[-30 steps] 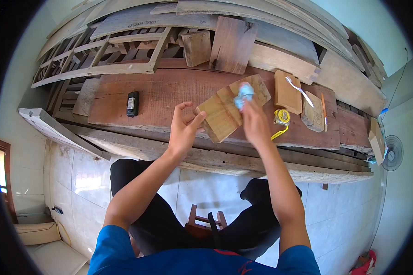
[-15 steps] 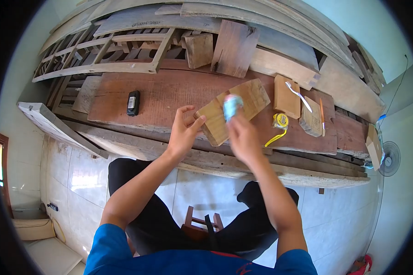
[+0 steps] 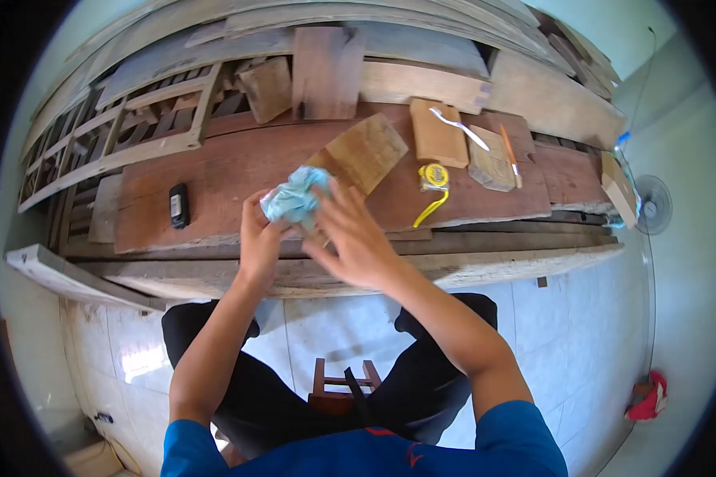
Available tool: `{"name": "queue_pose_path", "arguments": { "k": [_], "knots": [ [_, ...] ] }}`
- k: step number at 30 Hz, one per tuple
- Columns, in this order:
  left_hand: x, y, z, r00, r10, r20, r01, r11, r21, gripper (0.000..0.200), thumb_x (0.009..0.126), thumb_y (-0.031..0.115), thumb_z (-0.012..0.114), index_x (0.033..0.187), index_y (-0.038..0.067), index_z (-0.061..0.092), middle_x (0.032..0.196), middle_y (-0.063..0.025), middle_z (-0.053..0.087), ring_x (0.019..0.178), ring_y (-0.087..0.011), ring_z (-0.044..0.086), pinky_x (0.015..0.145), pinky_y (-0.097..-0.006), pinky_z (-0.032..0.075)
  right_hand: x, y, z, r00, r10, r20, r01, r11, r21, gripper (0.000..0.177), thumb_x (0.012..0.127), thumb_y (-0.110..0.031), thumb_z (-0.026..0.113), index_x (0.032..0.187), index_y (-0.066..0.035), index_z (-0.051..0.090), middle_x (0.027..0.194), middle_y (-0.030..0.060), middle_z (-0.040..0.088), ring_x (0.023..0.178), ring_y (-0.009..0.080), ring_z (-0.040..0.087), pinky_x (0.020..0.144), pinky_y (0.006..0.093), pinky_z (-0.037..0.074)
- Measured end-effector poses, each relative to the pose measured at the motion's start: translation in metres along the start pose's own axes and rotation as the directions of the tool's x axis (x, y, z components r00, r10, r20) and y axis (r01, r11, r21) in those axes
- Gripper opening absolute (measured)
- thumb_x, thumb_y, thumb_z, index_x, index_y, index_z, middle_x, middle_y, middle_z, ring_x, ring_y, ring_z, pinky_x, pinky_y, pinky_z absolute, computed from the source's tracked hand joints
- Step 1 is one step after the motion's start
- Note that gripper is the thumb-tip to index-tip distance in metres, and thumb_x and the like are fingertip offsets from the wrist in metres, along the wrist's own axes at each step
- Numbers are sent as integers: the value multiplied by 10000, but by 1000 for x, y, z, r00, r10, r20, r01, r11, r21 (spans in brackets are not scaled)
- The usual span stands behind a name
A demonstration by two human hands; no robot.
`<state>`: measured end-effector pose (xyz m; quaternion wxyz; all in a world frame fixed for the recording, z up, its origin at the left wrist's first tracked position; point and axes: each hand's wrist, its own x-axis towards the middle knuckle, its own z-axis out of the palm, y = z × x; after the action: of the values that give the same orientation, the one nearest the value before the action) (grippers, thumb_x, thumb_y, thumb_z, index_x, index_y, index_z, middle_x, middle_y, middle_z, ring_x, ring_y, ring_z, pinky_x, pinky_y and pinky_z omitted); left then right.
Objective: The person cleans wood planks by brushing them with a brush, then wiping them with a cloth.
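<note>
A crumpled light-blue cloth (image 3: 296,195) is bunched between my two hands, over the left end of a short wooden board (image 3: 366,151). My left hand (image 3: 258,242) grips the cloth at its left side, fingers curled behind it and thumb in front. My right hand (image 3: 354,238) is at the cloth's right edge with its fingers spread, slightly blurred; its fingertips overlap the cloth and the board's near side. The board lies at a slant on a wide reddish-brown plank (image 3: 239,163), its left end partly hidden by the cloth and hands.
Right of the board lie a yellow tape measure (image 3: 433,176), a wooden block (image 3: 437,143) with a white toothbrush (image 3: 459,127), a weathered block (image 3: 491,163) and a paintbrush (image 3: 510,155). A black device (image 3: 179,206) rests at left. Stacked planks (image 3: 422,83) and a slatted frame (image 3: 119,127) stand behind.
The cloth has moved off the board's middle to its left end, between both hands. My left hand has left the board's edge for the cloth; my right hand has opened. The view has shifted right.
</note>
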<state>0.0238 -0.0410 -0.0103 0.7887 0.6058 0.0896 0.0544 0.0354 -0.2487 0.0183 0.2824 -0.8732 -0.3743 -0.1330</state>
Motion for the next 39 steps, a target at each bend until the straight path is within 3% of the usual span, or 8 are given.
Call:
{"name": "queue_pose_path", "arguments": {
  "k": [5, 9, 12, 16, 22, 26, 30, 39],
  "knots": [
    [-15, 20, 19, 999, -47, 18, 46, 998, 48, 497, 1060, 72, 647, 1477, 75, 376, 1284, -210, 689, 1181, -224, 674, 947, -363, 589, 9, 51, -33, 933, 358, -20, -359, 931, -70, 465, 1061, -389, 606, 1232, 38, 670, 1342, 273, 625, 1295, 481, 553, 1140, 593, 393],
    [-13, 11, 13, 999, 7, 47, -6, 1000, -14, 529, 1059, 80, 666, 1491, 84, 360, 1312, -208, 680, 1174, -223, 681, 951, -356, 596, 1, -16, -8, 970, -86, -226, 92, 996, 17, 385, 974, -315, 743, 1189, -1, 678, 1218, 205, 648, 1154, 421, 602, 1017, 516, 476],
    [-6, 5, 9, 1000, -14, 1, 14, 999, -50, 535, 1062, 119, 677, 1496, 99, 365, 1328, -182, 689, 1190, -230, 685, 972, -363, 589, 4, -4, -19, 995, -24, -99, 45, 974, 220, 369, 944, -283, 780, 1171, -11, 678, 1160, 186, 649, 1130, 398, 612, 967, 501, 498],
    [-4, 12, 15, 999, -41, -21, 41, 999, -18, 543, 1061, 135, 684, 1493, 72, 360, 1339, -227, 666, 1184, -236, 673, 977, -380, 587, 5, 67, -24, 931, 323, -167, -343, 933, -106, 296, 959, -279, 740, 827, -24, 670, 946, 157, 698, 988, 374, 670, 836, 501, 532],
    [-6, 10, 13, 998, -62, 0, 62, 998, -25, 566, 1050, 159, 710, 1481, 53, 359, 1288, -233, 686, 1163, -243, 682, 970, -384, 597, 9, 15, -22, 996, 13, -92, 16, 949, 314, 154, 950, -116, 750, 1030, -31, 649, 1013, 115, 664, 822, 302, 682, 745, 429, 566],
    [-6, 9, 13, 998, -58, -17, 58, 998, -39, 566, 1045, 152, 713, 1474, 51, 358, 1270, -225, 695, 1150, -236, 689, 935, -381, 620, 18, 30, -30, 961, 249, -120, -206, 936, 287, 210, 939, -129, 755, 1111, -48, 665, 1200, 136, 644, 1012, 305, 670, 926, 423, 545],
    [-7, 8, 14, 998, -59, -2, 59, 996, -60, 545, 1043, 149, 715, 1460, 53, 378, 1273, -214, 696, 1145, -223, 686, 916, -377, 617, 6, -3, -8, 991, 11, -136, -9, 1000, 11, 365, 940, -227, 778, 1214, -15, 663, 1397, 197, 606, 1312, 404, 592, 1131, 491, 466],
    [-11, 18, 18, 997, -77, -26, 77, 997, 5, 466, 1048, 143, 700, 1426, 65, 438, 1267, -165, 701, 1138, -202, 679, 912, -338, 585, 12, 22, -3, 976, 175, -129, -167, 983, 72, 455, 1016, -342, 708, 1270, 28, 635, 1419, 243, 586, 1290, 443, 602, 1073, 496, 507]
  ]
}}
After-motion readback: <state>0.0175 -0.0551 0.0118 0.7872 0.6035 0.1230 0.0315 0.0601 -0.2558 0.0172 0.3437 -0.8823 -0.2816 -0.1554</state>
